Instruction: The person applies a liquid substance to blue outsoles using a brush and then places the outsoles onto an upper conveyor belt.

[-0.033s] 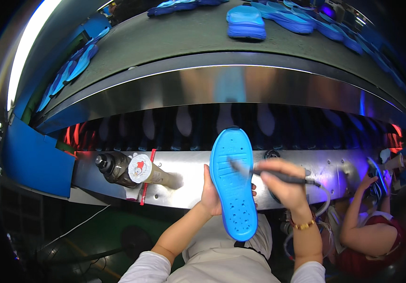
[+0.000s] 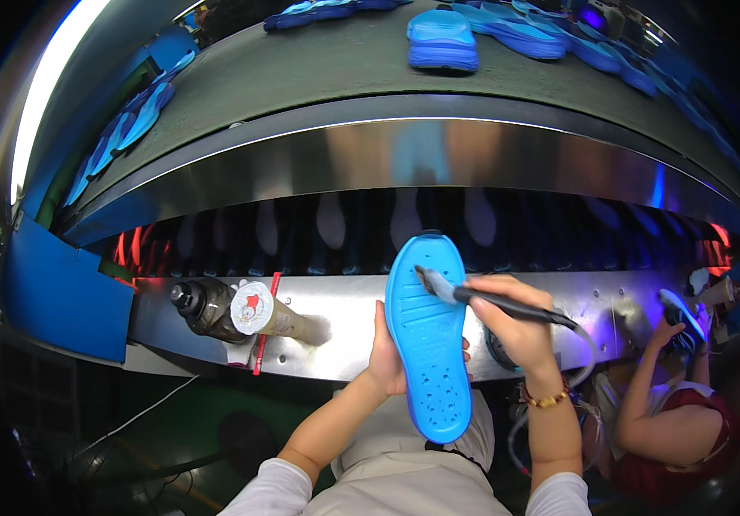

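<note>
My left hand (image 2: 387, 357) is closed around the edges of a bright blue shoe sole (image 2: 428, 340), held upright lengthwise over the metal ledge. The sole has grooves across its upper part and small holes near its lower end. A brush (image 2: 444, 288) with a black handle and pale bristles is gripped in my right hand (image 2: 521, 322). Its dark bristle tip lies over the upper part of the sole, apparently touching it. A grey tube runs from the back end of the handle and loops down past my right wrist.
The metal ledge (image 2: 361, 301) carries a dark bottle (image 2: 206, 305) and a sealed drink cup (image 2: 258, 311) at the left. Beyond it, a green conveyor belt (image 2: 318, 69) bears blue soles (image 2: 443, 43). A co-worker (image 2: 671, 421) at the right holds another sole.
The brush and my right hand have moved slightly up, and the bristle tip is nearer the sole's upper end. The sole has shifted very slightly right.
</note>
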Demonstrator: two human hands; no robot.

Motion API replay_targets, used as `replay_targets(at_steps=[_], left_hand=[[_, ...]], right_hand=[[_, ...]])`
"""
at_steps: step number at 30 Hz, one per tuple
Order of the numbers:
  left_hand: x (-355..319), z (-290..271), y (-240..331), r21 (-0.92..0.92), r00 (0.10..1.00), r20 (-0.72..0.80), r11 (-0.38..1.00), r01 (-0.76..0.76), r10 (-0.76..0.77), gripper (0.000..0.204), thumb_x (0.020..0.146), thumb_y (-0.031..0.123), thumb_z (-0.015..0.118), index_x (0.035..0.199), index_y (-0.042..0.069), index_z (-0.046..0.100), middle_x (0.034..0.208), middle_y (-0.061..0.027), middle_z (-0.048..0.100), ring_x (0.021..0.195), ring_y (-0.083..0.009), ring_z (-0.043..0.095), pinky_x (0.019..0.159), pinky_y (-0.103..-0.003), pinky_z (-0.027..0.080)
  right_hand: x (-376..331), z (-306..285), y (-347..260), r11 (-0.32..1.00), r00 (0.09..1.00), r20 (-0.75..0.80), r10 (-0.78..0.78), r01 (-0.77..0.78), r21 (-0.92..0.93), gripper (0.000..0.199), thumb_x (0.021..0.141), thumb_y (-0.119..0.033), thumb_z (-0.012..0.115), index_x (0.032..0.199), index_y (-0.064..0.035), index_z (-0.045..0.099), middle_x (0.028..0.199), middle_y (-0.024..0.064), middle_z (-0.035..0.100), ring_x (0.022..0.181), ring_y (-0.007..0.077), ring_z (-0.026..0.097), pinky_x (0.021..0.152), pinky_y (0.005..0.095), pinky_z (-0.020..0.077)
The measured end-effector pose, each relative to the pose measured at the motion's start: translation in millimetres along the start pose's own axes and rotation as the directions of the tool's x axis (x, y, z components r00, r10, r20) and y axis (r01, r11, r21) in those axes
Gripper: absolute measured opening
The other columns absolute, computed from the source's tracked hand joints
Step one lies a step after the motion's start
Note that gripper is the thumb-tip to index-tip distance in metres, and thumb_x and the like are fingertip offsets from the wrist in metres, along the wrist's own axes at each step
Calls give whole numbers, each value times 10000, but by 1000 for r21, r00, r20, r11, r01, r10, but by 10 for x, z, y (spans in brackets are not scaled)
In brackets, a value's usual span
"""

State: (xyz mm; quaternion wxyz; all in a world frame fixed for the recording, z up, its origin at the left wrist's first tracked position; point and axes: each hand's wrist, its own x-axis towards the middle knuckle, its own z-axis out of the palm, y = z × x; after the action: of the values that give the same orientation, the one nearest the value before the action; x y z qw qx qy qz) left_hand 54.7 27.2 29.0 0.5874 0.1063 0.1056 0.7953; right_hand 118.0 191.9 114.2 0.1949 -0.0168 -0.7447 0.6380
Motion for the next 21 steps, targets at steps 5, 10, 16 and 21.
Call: replay_targets(at_steps=[5,10,16,21], left_hand=[[-13,86,72,62,949,-265,985,-161,172,845,798,727,188,1360,105,294,1299,-168,412,1159,-294,450,967,-452,385],[88,372,86,190,838,-475,961,-202,270,983,729,799,67,1271,44,386,1098,-191,534,956,-326,565,839,-445,473],[87,309,133,278,817,-310,869,-410,485,1031,695,828,53,1205,13,424,944,-221,583,834,-320,601,755,-434,498],[67,403,287,304,747,-141,747,-592,650,1032,683,839,59,1160,10,447,909,-222,588,795,-311,595,716,-431,497]], right_hand=[[-166,163,-163,982,906,390,-165,187,-18,211,705,-11,672,916,-3,662,894,125,659,821,187,630,763,291,493],[-129,39,-111,993,973,221,74,-92,68,204,718,-3,667,922,-4,663,927,147,655,837,193,641,754,287,511],[-205,-79,-70,992,969,223,-103,117,-50,216,696,25,666,908,-10,660,928,127,654,899,222,625,822,319,487],[-330,-112,-226,984,839,515,-179,151,97,231,671,20,694,899,-10,667,917,120,662,897,242,625,819,329,489]])
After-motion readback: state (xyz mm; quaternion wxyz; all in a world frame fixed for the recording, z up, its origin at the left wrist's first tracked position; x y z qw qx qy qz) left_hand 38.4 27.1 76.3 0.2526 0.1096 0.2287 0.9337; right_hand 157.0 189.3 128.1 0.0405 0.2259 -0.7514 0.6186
